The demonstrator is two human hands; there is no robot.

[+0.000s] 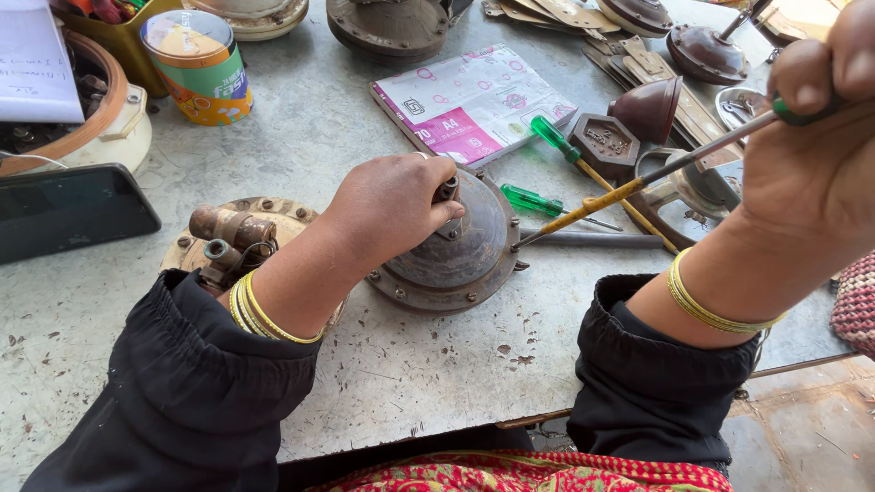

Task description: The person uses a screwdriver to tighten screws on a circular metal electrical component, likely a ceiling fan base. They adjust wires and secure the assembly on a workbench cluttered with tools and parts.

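**A:** So the left hand (pixel 392 205) is clamped over the top of that round rusty motor housing (pixel 451 251), fingers wrapped around the hub. The housing sits on the worktop (pixel 410 364) right in front of the person, near the front edge. The right hand (pixel 811 155) is closed around a long screwdriver (pixel 638 187) with a green handle, and the tip is poking in at the housing's rim, right side.

**B:** That's the bit I'd worry about. The shaft comes in at a low slant, and if the tip pops out of whatever it's seated in, it skates straight across the dome toward the left hand's fingers.

**A:** Yeah, the knuckles look like they're in line with it. Also the housing looks tipped up a little on its rim, not flat. Push sideways too hard and it could spin or slide on that smooth metal.

**B:** And if it slides left, it's bumping the other rusty unit (pixel 237 237) just beside the left wrist. Slide right, it hits the two loose screwdrivers (pixel 538 200) lying there.

**A:** Rusted bolts round the rim too. I'd guess the tip cams out easily on those, though I can't see the exact contact point.

**B:** Same, too small to tell.
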